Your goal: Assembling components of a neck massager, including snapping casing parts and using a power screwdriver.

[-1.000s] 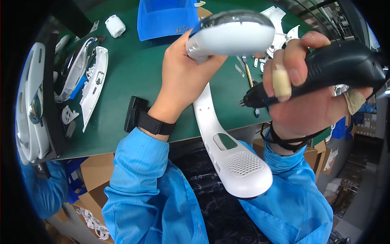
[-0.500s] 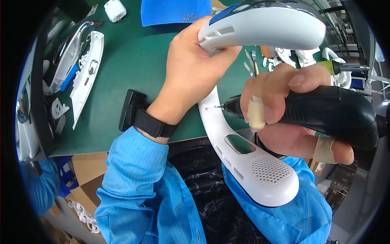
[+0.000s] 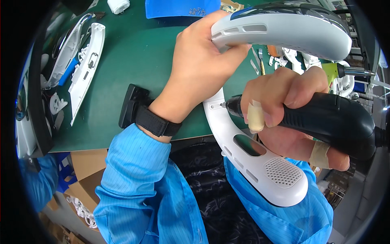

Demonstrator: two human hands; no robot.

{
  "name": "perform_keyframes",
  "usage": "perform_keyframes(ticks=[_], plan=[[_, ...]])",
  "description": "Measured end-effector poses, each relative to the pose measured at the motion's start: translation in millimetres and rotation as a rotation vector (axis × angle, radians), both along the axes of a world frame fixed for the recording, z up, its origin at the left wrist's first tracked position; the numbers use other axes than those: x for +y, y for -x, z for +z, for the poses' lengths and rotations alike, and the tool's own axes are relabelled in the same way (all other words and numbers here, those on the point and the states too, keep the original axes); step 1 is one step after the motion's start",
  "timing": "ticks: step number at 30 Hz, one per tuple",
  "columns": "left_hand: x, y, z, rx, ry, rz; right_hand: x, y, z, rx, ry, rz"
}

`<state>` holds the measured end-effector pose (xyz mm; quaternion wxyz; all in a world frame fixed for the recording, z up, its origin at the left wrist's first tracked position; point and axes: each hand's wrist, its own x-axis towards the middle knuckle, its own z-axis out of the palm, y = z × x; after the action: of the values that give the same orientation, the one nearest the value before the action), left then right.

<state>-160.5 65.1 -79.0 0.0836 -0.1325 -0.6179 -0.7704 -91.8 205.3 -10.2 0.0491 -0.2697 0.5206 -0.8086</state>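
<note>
1. Clearly, the left hand (image 3: 199, 69) has its fingers wrapped tight around the upper arm of a white U-shaped neck fan housing (image 3: 260, 162), which is lifted above the green mat (image 3: 138, 61).
2. The right hand (image 3: 284, 110) is clenched around a black electric screwdriver (image 3: 329, 122); one fingertip and a lower finger wear tape.
3. The screwdriver's tip touches a small hole on the housing's inner curve, just below the left fingers and just left of the right fingers.
4. The housing's lower arm, with a perforated grille, ends beneath the right fingers, over the person's lap.
5. Beyond the left wrist, well apart from the fingers, white shell parts (image 3: 87, 65) lie on the mat, and a blue tray (image 3: 183, 7) sits above the left fingers.
</note>
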Motion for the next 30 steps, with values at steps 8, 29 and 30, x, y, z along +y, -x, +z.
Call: perform_keyframes(ticks=[8,29,30], plan=[[-6,-2,-2,-0.005,0.039,0.025,1,5,-4,0.037,0.029,0.057],[-15,-9,18,0.002,0.12,-0.243,29,64,55,0.153,0.2,-0.431],[-13,-8,17,0.052,0.123,-0.22,26,64,56,0.135,0.184,-0.454]])
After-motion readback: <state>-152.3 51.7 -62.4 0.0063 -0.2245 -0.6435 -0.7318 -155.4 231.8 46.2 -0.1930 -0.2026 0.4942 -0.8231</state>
